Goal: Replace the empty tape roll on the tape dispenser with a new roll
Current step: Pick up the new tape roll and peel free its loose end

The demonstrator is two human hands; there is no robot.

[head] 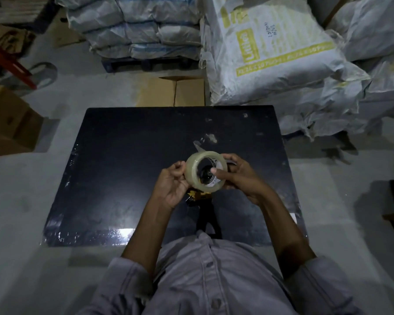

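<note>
Centrally, left hand (172,185) and right hand (239,176) gripping tape roll (192,169), dispenser (195,196) half-hidden beneath, sacks (271,53) beyond table (123,167).

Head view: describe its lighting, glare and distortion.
Head view: dim overall; a bright glare patch at the near edge of the glossy black tabletop; wide-angle bending bows the tabletop's sides and the stacked white woven sacks; the clear tape roll at centre is fairly sharp, the yellow-and-black tape dispenser beneath it mostly in shadow.
</note>
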